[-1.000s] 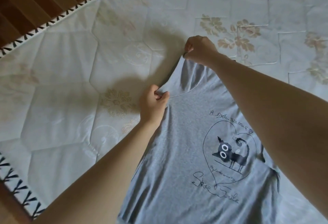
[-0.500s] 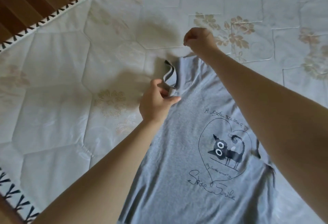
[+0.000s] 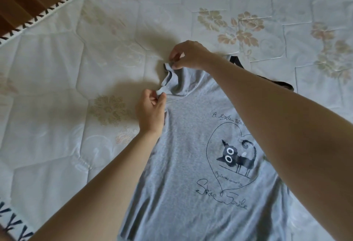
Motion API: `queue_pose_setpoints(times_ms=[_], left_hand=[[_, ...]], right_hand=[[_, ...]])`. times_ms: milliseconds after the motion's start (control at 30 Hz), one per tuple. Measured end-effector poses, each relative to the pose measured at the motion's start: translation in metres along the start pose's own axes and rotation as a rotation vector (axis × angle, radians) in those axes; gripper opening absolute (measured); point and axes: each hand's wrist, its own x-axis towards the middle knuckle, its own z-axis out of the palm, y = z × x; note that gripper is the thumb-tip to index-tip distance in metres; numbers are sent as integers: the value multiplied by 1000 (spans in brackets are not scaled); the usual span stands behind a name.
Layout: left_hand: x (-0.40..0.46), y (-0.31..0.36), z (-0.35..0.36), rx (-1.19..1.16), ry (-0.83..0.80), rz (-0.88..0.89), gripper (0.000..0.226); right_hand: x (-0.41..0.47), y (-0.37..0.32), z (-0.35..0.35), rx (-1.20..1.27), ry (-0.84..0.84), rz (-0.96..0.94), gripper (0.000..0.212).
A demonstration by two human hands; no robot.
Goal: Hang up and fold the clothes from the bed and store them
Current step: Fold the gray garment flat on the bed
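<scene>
The person is straightening a grey shirt [image 3: 191,164] lying print-up on the bed [image 3: 57,88], the left hand [image 3: 150,110] and right hand [image 3: 189,55] each pinching its bunched sleeve, which probably needs pulling flat before folding.

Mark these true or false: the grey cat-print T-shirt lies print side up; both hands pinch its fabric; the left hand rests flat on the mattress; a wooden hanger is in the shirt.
1. The grey cat-print T-shirt lies print side up on the quilted floral mattress: true.
2. Both the left hand and the right hand pinch its fabric: true.
3. The left hand rests flat on the mattress: false, it grips a sleeve edge.
4. A wooden hanger is in the shirt: false, none is visible.
</scene>
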Motion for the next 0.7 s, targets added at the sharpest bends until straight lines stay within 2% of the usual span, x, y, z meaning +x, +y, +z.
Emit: queue_pose_setpoints(times_ms=[133, 233, 300, 367, 433, 533, 633, 700], left_hand=[[0, 2, -3, -25, -34, -30, 20], [0, 4, -3, -13, -45, -43, 26], [1, 6, -3, 11, -40, -56, 19], [2, 7, -3, 37, -26, -65, 14], [4, 6, 0, 61, -9, -60, 14], [2, 6, 5, 46, -1, -48, 23], [1, 4, 7, 36, -45, -57, 38], [1, 1, 7, 24, -66, -32, 30]], right_hand=[[3, -8, 8, -198, -8, -50, 25], [3, -10, 1, -176, 64, -32, 15], [3, -9, -9, -84, 155, 63, 10], [4, -7, -16, 29, 198, 136, 16], [2, -6, -17, 241, 175, 174, 21], [0, -9, -14, 611, 112, 262, 16], [-1, -10, -12, 681, 73, 294, 18], [-3, -8, -12, 765, 71, 324, 12]])
